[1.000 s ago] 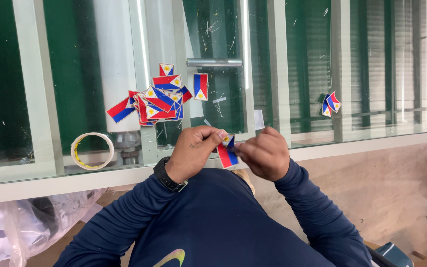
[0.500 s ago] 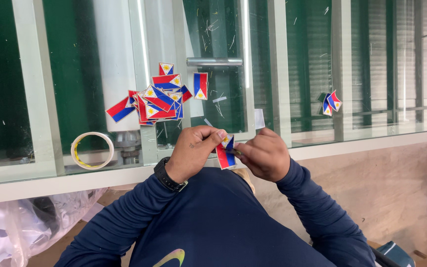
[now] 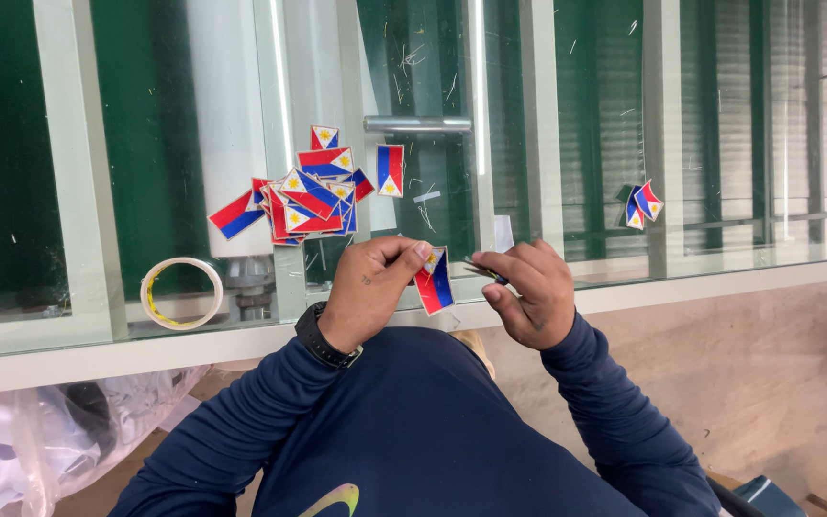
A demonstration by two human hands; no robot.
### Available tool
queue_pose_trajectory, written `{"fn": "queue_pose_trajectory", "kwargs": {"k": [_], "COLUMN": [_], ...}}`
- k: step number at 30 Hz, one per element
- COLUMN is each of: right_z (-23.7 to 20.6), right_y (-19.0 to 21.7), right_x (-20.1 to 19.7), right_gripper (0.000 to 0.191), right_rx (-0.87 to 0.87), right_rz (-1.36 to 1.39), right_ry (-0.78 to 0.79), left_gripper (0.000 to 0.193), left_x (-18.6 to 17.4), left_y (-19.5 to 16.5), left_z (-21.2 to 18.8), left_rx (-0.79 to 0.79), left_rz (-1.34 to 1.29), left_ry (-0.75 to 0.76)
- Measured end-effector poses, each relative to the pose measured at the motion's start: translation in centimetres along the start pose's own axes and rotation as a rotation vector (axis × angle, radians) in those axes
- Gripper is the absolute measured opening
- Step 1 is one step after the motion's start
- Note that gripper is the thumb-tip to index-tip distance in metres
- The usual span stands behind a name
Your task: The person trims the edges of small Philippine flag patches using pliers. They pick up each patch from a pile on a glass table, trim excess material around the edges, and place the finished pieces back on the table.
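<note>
My left hand (image 3: 368,290) pinches a small red, blue and white flag sticker (image 3: 433,280) by its top corner, above the front edge of a glass tabletop (image 3: 739,254). My right hand (image 3: 528,289) is just right of it, fingers closed on a thin dark strip or tool whose kind I cannot make out. A black watch (image 3: 322,337) sits on my left wrist. Both arms wear dark blue sleeves. A pile of several similar flag stickers (image 3: 310,197) lies on the glass beyond my left hand.
A roll of tape (image 3: 181,292) lies on the glass at the left. Two more flag stickers (image 3: 641,205) lie at the right. A metal bar handle (image 3: 417,123) shows under the glass. Clear plastic bags (image 3: 40,440) sit at lower left.
My hands have drawn apart. The flag sticker stays in the left hand and now hangs more upright, while the right hand has pulled away to the right with the thin strip.
</note>
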State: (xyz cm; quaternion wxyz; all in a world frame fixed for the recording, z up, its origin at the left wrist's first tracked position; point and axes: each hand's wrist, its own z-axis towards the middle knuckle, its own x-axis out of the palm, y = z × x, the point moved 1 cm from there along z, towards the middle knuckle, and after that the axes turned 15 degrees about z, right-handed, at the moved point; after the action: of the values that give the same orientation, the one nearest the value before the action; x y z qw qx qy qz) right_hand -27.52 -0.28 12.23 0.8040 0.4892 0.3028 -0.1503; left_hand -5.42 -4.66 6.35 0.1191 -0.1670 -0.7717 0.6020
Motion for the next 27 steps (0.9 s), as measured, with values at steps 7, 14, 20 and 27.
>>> {"fn": "queue_pose_trajectory", "kwargs": {"k": [7, 14, 20, 27], "right_z": [0.9, 1.5, 1.8, 2.0], "right_y": [1.6, 1.7, 1.7, 1.7], "right_x": [0.9, 1.0, 1.0, 0.6], "right_gripper": [0.038, 0.043, 0.040, 0.035], "right_rx": [-0.033, -0.070, -0.095, -0.163], "right_rz": [-0.081, -0.085, -0.123, -0.160], "right_ry": [-0.116, -0.072, -0.060, -0.045], "left_gripper": [0.030, 0.030, 0.031, 0.031], "left_x": [-0.6, -0.6, -0.2, 0.0], "left_y": [-0.9, -0.9, -0.7, -0.5], "left_z": [0.8, 0.5, 0.5, 0.7], "left_rx": [0.009, 0.004, 0.031, 0.012], "left_rz": [-0.024, -0.032, -0.031, -0.028], "left_ry": [-0.052, -0.050, -0.030, -0.011]}}
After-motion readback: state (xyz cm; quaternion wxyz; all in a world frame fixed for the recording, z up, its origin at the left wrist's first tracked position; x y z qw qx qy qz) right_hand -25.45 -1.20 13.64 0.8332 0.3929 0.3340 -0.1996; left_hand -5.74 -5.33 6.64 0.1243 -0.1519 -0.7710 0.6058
